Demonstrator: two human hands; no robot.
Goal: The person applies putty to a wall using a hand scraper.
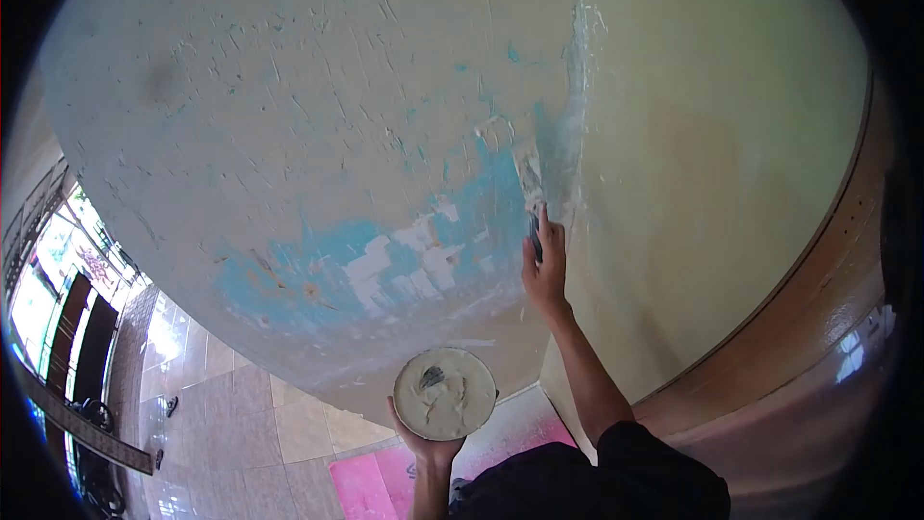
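My right hand [545,265] is raised against the wall corner and grips a putty knife [532,195] whose blade presses on the wall edge. My left hand [430,446] holds up a round plate of grey-white putty [445,393] from below, close to the wall and lower than the knife. The wall [318,106] is skimmed pale grey, with patches of old blue paint [385,250] and white filler showing near the corner. The adjoining wall face [712,154] to the right is smooth cream.
A tiled floor [241,414] lies below left, with a pink sheet [371,481] near my feet. At the far left are a window with a grille [58,250] and dark furniture [91,347]. A brown wooden door frame [828,260] runs down the right.
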